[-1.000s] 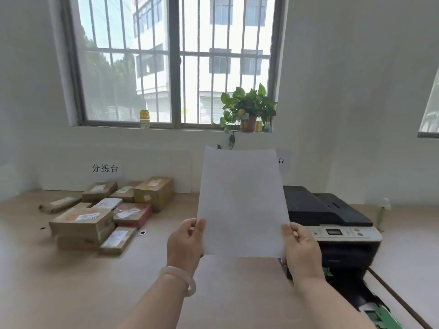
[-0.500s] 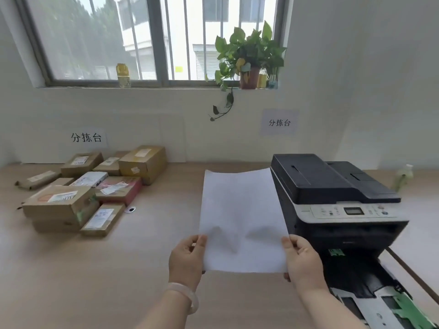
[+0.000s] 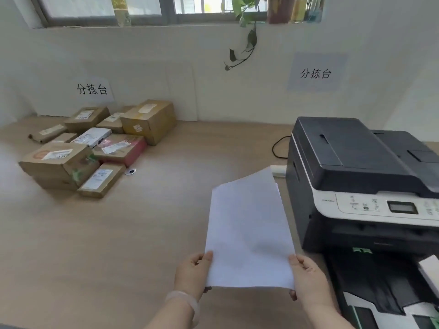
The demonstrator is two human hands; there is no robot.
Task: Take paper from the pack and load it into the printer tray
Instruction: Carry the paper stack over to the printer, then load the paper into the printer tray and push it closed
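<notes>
I hold a thin stack of white paper [image 3: 249, 233] above the wooden table, tilted away from me. My left hand [image 3: 192, 273] pinches its lower left corner and my right hand [image 3: 308, 279] pinches its lower right corner. The top sheets fan slightly at the far edge. A black and white printer [image 3: 361, 181] stands just right of the paper. Its paper tray [image 3: 380, 288] is pulled out at the bottom right, dark inside, with green guides. The paper pack is not in view.
Several taped cardboard parcels [image 3: 95, 148] lie piled at the far left of the table [image 3: 95, 245]. A black cable [image 3: 278, 148] curls behind the printer. A trailing plant [image 3: 247, 41] hangs from the windowsill. Paper signs are stuck on the wall.
My view has tipped downward and both hands have lowered the paper from upright toward the table. The printer and its pulled-out tray now show larger at the right.
</notes>
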